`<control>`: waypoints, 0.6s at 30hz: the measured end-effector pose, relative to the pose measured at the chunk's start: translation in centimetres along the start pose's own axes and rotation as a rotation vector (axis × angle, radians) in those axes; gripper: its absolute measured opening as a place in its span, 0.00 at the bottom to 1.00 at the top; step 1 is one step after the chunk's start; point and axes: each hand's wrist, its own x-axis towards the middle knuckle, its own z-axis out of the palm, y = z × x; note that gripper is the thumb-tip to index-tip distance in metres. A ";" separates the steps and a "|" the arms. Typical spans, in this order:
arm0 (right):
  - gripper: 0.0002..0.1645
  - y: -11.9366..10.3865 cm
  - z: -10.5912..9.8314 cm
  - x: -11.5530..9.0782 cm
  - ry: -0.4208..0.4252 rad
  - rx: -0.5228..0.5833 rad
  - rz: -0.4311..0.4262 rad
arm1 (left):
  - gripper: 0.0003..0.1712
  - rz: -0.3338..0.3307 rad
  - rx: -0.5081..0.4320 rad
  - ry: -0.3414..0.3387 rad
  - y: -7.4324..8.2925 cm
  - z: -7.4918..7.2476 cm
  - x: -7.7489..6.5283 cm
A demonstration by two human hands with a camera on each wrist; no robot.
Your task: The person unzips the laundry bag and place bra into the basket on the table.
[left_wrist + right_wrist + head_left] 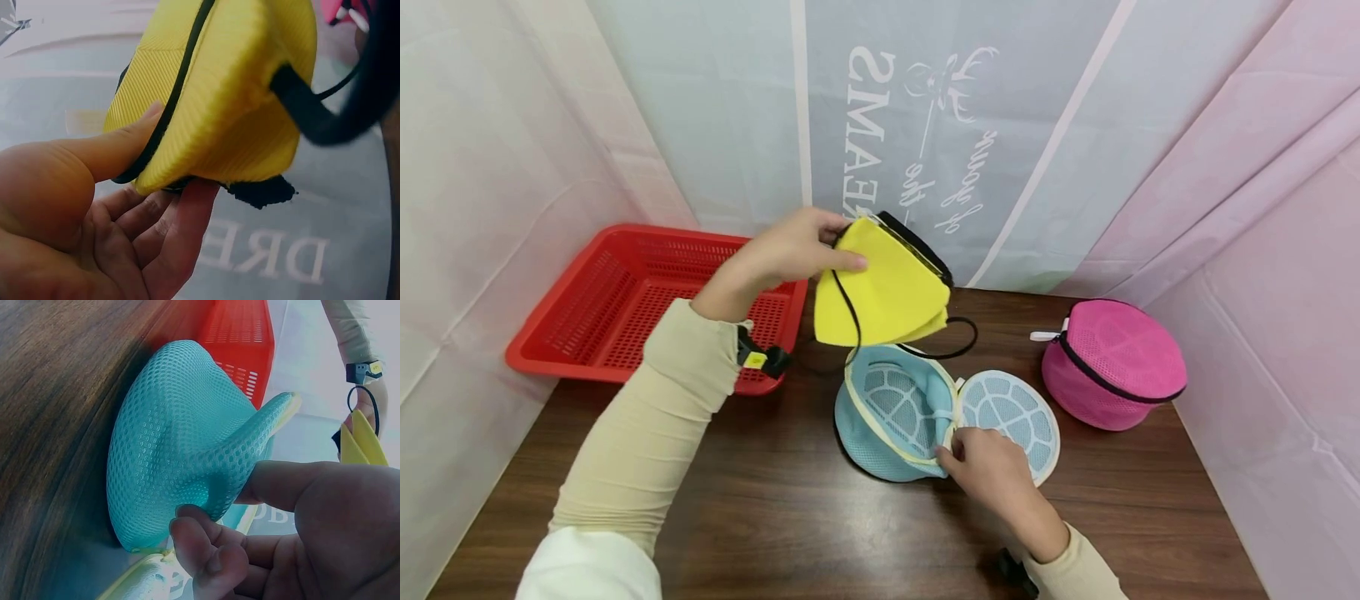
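My left hand (801, 246) pinches a yellow cloth face mask (887, 287) by its upper left edge, thumb on the near side. Thin black loops hang from the mask, and a black strip runs along its top edge. Below it stands a light-blue round mesh laundry bag (880, 442), unzipped, its lid (1011, 417) folded out to the right. At the bag's right rim my right hand (992, 471) pinches the mesh wall between thumb and fingers. The right wrist view shows the blue mesh (181, 419) bunched at that grip.
A red perforated plastic basket (565, 342) sits at the back left, partly behind the left forearm. To the right stands a closed pink mesh laundry bag (1116, 358) with a black zipper. Printed curtains (722, 108) hang behind the dark wooden table (775, 533) and at both sides.
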 end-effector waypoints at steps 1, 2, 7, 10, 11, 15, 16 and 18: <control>0.24 0.0 0.0 0.0 0.001 0.000 -0.002 | 0.21 -0.010 -0.001 0.000 -0.1 -0.6 -0.2; 0.24 0.0 0.0 0.0 0.002 0.000 -0.003 | 0.22 -0.020 0.003 0.000 -0.2 -1.2 -0.4; 0.24 0.1 0.1 0.0 0.007 -0.003 -0.006 | 0.23 -0.061 0.097 0.019 -0.8 -4.2 -1.4; 0.24 0.1 0.1 0.0 0.008 -0.004 -0.007 | 0.25 -0.082 0.161 0.037 -1.2 -5.9 -2.2; 0.24 0.0 0.1 0.0 0.008 -0.006 -0.006 | 0.27 -0.089 0.167 0.038 -1.4 -6.4 -2.5; 0.24 0.0 0.2 0.1 0.006 -0.008 -0.002 | 0.28 -0.119 0.176 0.046 -2.4 -8.5 -3.4; 0.24 0.0 0.2 0.1 0.004 -0.008 -0.001 | 0.29 -0.128 0.172 0.042 -2.7 -9.1 -3.6; 0.24 0.0 0.2 0.1 0.001 -0.009 -0.001 | 0.30 -0.145 0.183 0.041 -3.4 -10.1 -3.9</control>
